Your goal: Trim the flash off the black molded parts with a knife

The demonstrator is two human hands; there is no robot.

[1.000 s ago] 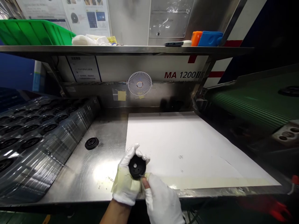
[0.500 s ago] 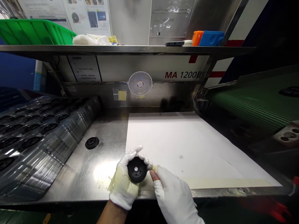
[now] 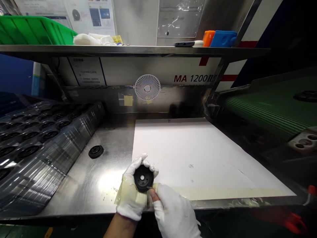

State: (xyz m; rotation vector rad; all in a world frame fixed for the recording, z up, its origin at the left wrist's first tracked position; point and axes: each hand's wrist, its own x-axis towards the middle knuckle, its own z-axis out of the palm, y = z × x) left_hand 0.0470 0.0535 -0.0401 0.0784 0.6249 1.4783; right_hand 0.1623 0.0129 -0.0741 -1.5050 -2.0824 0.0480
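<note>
My left hand (image 3: pixel 131 191), in a white glove with a yellowish layer round the palm and wrist, grips a round black wheel-like part (image 3: pixel 146 182) with a hole in its centre. My right hand (image 3: pixel 173 210), gloved in white with the thumb tip bare, pinches a thin pointed tool (image 3: pixel 149 188). Its tip is at the lower right rim of the black part; most of the tool is hidden by the fingers. A second ribbed black part (image 3: pixel 95 151) lies on the metal table (image 3: pixel 109 142) to the left.
Stacked clear plastic trays (image 3: pixel 66 155) holding several black parts stand at left. A white sheet (image 3: pixel 170 145) covers the table's right side. A small fan (image 3: pixel 147 87) sits at the back, below a shelf (image 3: pixel 148 50) with a green bin (image 3: pixel 34 31). A green conveyor (image 3: pixel 267 105) runs at right.
My right hand has moved left and slightly down, bringing the tool tip from the part's right side to its lower right rim. The left hand keeps its hold; the whole view has shifted slightly.
</note>
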